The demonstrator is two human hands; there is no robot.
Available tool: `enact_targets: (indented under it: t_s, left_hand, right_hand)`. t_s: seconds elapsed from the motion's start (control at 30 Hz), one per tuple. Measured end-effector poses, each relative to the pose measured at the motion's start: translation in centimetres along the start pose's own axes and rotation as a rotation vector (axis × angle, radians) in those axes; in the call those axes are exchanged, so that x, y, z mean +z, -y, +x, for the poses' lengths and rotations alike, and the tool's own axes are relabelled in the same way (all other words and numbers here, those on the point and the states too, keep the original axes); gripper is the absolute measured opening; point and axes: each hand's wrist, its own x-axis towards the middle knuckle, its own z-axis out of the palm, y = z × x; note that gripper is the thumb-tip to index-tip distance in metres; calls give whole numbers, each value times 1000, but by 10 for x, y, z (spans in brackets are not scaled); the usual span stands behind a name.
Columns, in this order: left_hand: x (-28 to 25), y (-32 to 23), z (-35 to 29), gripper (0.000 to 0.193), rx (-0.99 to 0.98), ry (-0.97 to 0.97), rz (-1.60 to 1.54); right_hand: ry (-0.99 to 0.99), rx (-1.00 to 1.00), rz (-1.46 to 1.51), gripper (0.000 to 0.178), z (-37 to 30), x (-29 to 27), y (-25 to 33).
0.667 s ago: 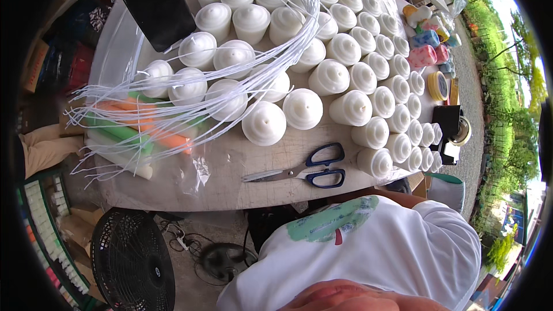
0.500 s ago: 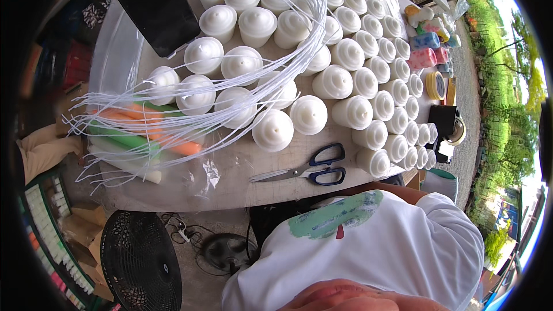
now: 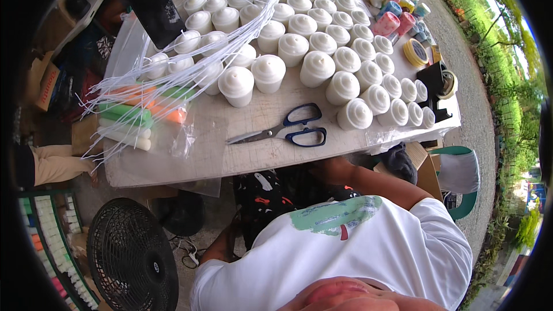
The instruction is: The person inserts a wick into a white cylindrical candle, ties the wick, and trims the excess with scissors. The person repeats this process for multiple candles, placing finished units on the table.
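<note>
Your right hand lies in shadow at your lap, just below the front edge of the desk, and your left forearm lies low beside your dark patterned clothing; you cannot tell on either side whether the fingers are apart or together. On the desk, blue-handled scissors lie near that edge, blades to your left. Beyond them, white stepped cylinders stand in rows, with a bundle of white cords draped across the left-hand ones.
</note>
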Motion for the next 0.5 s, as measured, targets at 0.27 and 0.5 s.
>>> enact_targets:
  t_s: [0.27,0.5]
  left_hand:
    - [-49,-83,-109,38,356,-53,-384]
    - [-21,-102,-174,38,645,-104,-398]
  right_hand:
    - [-118,4,493,30,-105,-40,64]
    - [-347,33,1047,19,-154,-80,61]
